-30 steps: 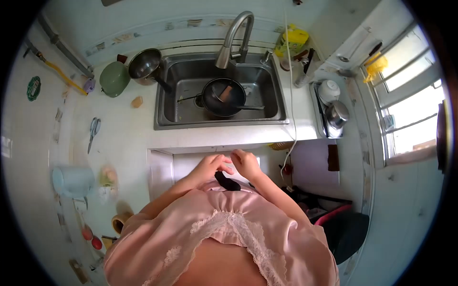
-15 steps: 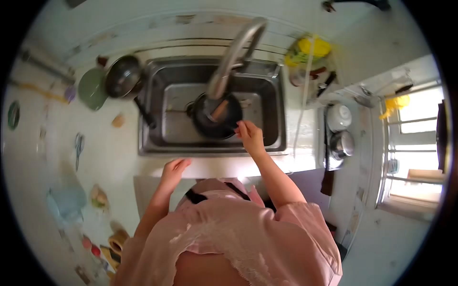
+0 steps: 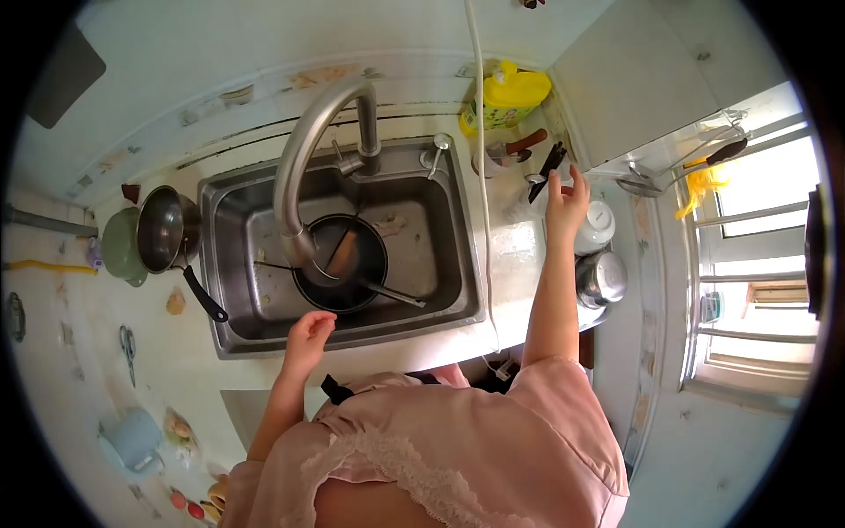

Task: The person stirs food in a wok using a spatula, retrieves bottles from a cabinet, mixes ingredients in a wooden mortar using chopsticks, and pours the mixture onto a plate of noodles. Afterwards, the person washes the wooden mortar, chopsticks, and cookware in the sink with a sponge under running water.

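My right hand (image 3: 567,204) is raised at the right of the sink, fingers apart and empty, beside a black-handled utensil (image 3: 547,172) that stands among others at the back corner. Below the sink's front edge, my left hand (image 3: 308,341) hovers with loosely curled fingers and nothing visible in it. A black pan (image 3: 356,280) lies in the steel sink (image 3: 444,299), with a brown-handled item (image 3: 341,253) inside it. The curved faucet (image 3: 304,158) hangs over the pan.
Left of the sink are a saucepan (image 3: 167,231), a green bowl (image 3: 121,246) and scissors (image 3: 128,352). A yellow bottle (image 3: 510,95) stands behind. A white bowl (image 3: 596,227) and a metal pot (image 3: 602,278) sit at the right. A white cord (image 3: 482,176) hangs in front.
My right hand has left the pan in the sink and reached up and right to the utensils. My left hand stays near the sink's front edge. The view has turned and shifted.
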{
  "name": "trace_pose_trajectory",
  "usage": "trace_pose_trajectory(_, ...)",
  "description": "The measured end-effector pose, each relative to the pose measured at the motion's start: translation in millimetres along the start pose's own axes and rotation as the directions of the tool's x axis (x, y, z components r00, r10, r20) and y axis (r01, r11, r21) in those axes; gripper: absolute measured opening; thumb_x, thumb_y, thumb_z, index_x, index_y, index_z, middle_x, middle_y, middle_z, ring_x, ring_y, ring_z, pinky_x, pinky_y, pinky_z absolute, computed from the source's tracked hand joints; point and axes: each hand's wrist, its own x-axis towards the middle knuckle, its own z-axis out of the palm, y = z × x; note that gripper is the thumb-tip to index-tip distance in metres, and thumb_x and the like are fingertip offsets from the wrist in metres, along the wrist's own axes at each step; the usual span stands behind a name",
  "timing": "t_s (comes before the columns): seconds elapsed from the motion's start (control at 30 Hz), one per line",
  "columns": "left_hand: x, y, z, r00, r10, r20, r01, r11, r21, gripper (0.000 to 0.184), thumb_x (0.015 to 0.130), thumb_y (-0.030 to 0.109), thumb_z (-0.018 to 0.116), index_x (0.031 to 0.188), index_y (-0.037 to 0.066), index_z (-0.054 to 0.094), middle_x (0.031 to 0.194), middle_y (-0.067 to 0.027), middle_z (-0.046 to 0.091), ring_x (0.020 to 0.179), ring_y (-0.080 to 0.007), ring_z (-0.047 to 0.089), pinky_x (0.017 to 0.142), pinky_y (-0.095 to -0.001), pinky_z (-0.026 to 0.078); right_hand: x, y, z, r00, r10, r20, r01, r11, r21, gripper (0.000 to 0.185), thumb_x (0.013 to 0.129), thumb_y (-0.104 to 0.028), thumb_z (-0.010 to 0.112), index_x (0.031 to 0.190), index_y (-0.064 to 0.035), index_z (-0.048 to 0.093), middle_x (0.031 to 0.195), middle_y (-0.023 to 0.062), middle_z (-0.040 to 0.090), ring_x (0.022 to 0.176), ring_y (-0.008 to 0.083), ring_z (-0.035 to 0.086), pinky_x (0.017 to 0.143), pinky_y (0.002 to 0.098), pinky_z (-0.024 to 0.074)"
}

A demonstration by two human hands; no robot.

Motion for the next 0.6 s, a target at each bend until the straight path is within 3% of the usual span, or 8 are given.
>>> trace_pose_trajectory(0.03, 2.0, 4.6, 3.1, 1.000, -0.005, 0.012, 0.005, 1.000, 0.000, 0.016, 0.089, 0.011, 0.058, 0.101, 0.001, 0.061, 0.092, -0.0032, 0.064, 0.084, -0.0089, 0.058, 0.075, -0.0227, 0.046, 7.2, 7.1, 4.4, 0.999, -0.031, 0.017, 0.030, 1.000, 0.007, 0.038, 0.079, -0.016, 0.066, 0.112, 0.0028, 0.059, 0.100, 0.0157, 0.063, 0.069, 0.0191, 0.062, 0.065, 0.0291, 0.0488)
trace_pose_trajectory(0.13, 1.7, 10.1, 7.2, 0.999, -0.026, 0.044, 0.024, 0.999, 0.038, 0.017, 0.091, 0.011, 0.056, 0.103, 0.000, 0.059, 0.095, -0.0039, 0.064, 0.087, -0.0105, 0.058, 0.077, -0.0237, 0.046, 20.0, 18.3, 11.1, 0.978, 0.106, 0.180, -0.115, 0.993, 0.039, 0.033, 0.078, -0.014, 0.066, 0.104, 0.0057, 0.061, 0.090, 0.0166, 0.066, 0.069, 0.0213, 0.065, 0.067, 0.0305, 0.0502)
trace_pose_trajectory(0.17, -1.3, 8.9, 7.2, 0.998, -0.034, 0.047, 0.032, 0.998, 0.054, 0.017, 0.092, 0.012, 0.055, 0.104, 0.000, 0.059, 0.096, -0.0043, 0.064, 0.088, -0.0113, 0.059, 0.078, -0.0243, 0.046, 20.2, 21.3, 14.1, 0.986, 0.096, 0.133, -0.111, 0.988, 0.108, 0.029, 0.077, -0.012, 0.065, 0.099, 0.0063, 0.063, 0.079, 0.0166, 0.067, 0.069, 0.0222, 0.065, 0.067, 0.0319, 0.0507)
trace_pose_trajectory(0.27, -13.8, 0.2, 7.3, 0.999, -0.041, 0.009, 0.041, 0.999, 0.025, 0.017, 0.092, 0.012, 0.055, 0.102, 0.000, 0.059, 0.097, -0.0049, 0.064, 0.087, -0.0115, 0.059, 0.078, -0.0244, 0.046, 19.9, 20.9, 10.9, 0.981, 0.063, 0.181, -0.072, 0.996, 0.044, 0.018, 0.079, -0.012, 0.064, 0.088, 0.0041, 0.062, 0.072, 0.0156, 0.065, 0.064, 0.0222, 0.064, 0.062, 0.0322, 0.0489)
trace_pose_trajectory(0.37, -32.5, -13.3, 2.7, 0.997, -0.063, -0.045, 0.064, 0.998, 0.014, 0.015, 0.092, 0.012, 0.055, 0.101, 0.000, 0.060, 0.095, -0.0050, 0.064, 0.086, -0.0117, 0.059, 0.077, -0.0247, 0.046, 17.5, 27.3, 11.0, 0.985, 0.026, 0.170, -0.026, 1.000, -0.001, 0.020, 0.083, -0.017, 0.063, 0.083, 0.0035, 0.061, 0.062, 0.0167, 0.059, 0.056, 0.0262, 0.058, 0.057, 0.0337, 0.0458)
trace_pose_trajectory(0.47, -55.6, -22.7, -0.6, 0.997, -0.028, -0.077, 0.030, 0.999, 0.023, 0.016, 0.092, 0.012, 0.055, 0.100, 0.000, 0.060, 0.092, -0.0048, 0.065, 0.085, -0.0116, 0.059, 0.078, -0.0254, 0.047, 16.9, 28.0, 4.9, 0.982, -0.024, 0.186, 0.027, 1.000, -0.011, 0.020, 0.085, -0.017, 0.061, 0.084, 0.0027, 0.062, 0.064, 0.0157, 0.059, 0.054, 0.0249, 0.055, 0.054, 0.0339, 0.0444)
trace_pose_trajectory(0.57, -73.6, -30.2, -6.5, 0.993, -0.039, -0.111, 0.038, 0.999, -0.011, 0.017, 0.091, 0.013, 0.055, 0.100, -0.001, 0.061, 0.092, -0.0046, 0.065, 0.084, -0.0115, 0.059, 0.078, -0.0255, 0.047, 17.9, -45.2, -28.0, 0.969, -0.238, -0.070, 0.235, 0.971, -0.049, 0.013, 0.085, -0.011, 0.061, 0.082, 0.0015, 0.063, 0.068, 0.0135, 0.058, 0.055, 0.0220, 0.053, 0.052, 0.0329, 0.0427)
trace_pose_trajectory(0.6, -80.2, -30.4, -9.1, 0.991, -0.063, -0.121, 0.060, 0.998, -0.027, 0.018, 0.091, 0.014, 0.055, 0.100, -0.001, 0.061, 0.092, -0.0045, 0.065, 0.084, -0.0115, 0.059, 0.077, -0.0256, 0.047, 16.8, -81.1, -45.4, 0.903, -0.394, -0.170, 0.387, 0.919, -0.070, 0.009, 0.084, -0.007, 0.061, 0.081, 0.0011, 0.062, 0.069, 0.0118, 0.058, 0.055, 0.0202, 0.053, 0.051, 0.0317, 0.0422)
